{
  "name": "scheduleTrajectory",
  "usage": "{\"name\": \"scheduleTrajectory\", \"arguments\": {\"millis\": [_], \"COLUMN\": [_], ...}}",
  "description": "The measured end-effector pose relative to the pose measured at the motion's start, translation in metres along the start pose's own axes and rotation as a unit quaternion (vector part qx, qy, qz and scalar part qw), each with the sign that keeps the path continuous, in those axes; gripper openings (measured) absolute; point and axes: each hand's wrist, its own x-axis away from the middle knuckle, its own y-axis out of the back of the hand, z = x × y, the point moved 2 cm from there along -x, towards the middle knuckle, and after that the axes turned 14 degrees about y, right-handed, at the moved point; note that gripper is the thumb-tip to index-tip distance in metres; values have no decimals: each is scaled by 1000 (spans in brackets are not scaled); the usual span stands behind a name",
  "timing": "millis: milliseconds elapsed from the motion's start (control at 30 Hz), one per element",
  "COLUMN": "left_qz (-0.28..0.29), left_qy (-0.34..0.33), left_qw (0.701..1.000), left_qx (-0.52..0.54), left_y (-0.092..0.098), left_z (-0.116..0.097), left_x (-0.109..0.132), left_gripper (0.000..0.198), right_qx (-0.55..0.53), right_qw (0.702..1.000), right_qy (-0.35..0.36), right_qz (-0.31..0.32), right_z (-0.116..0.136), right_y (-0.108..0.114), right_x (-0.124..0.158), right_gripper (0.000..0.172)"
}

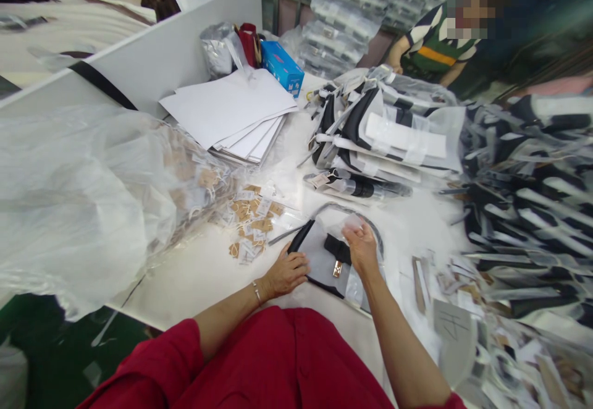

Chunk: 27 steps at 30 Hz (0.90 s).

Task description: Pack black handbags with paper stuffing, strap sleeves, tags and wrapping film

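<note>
A grey handbag (319,254) with black edges lies on the worktable in front of me. It has a black strap tab (337,248) and a gold-coloured clasp (338,269). My left hand (286,272) rests on the bag's left edge, fingers laid out over it and thumb apart. Over the bag's upper right part, my right hand (362,247) pinches a small piece of translucent film (354,221). A grey looped handle (377,227) curves behind that hand. Left of the bag is a pile of brown and white tags (254,217) with strings.
Wrapped bags (403,131) are stacked at the back right, with more along the right side. White sheets (231,106), a blue box (282,66) and a large clear plastic bag (83,193) occupy the left. A person (430,44) stands across the table.
</note>
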Motion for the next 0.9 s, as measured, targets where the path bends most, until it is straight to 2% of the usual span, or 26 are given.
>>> {"name": "scheduleTrajectory", "arguments": {"millis": [100, 167, 267, 333, 400, 533, 667, 767, 867, 900], "left_qz": [-5, -2, 11, 17, 16, 22, 41, 39, 36, 36], "left_qy": [38, 58, 88, 120, 153, 168, 155, 155, 153, 150], "left_qw": [999, 998, 995, 991, 985, 982, 986, 987, 987, 988], "left_qx": [15, 29, 50, 65, 78, 81, 50, 19, 16, 18], "left_y": [-1, -2, -1, 1, 3, 6, 2, -2, -3, -4], "left_z": [-3, -4, -5, -5, -6, -9, -10, -10, -10, -10], "left_x": [-1, -2, -5, -6, -6, -8, -10, -10, -10, -10], "left_gripper": [20, 21, 19, 18, 28, 50, 38, 26, 24, 23], "right_qx": [29, 81, 181, 228, 246, 246, 212, 224, 277, 301], "right_qw": [998, 993, 965, 932, 907, 908, 908, 919, 928, 927], "right_qy": [-2, 7, 85, 161, 218, 239, 244, 255, 227, 204], "right_qz": [60, 89, 167, 230, 263, 241, 265, 202, 101, 89], "right_z": [1, 3, 5, 3, -1, -6, 4, 17, 24, 23], "right_y": [-6, -14, -26, -31, -31, -27, -36, -38, -34, -33], "right_x": [10, 24, 50, 68, 85, 115, 137, 120, 68, 47], "right_gripper": [55, 40, 26, 20, 19, 19, 16, 17, 26, 29]}}
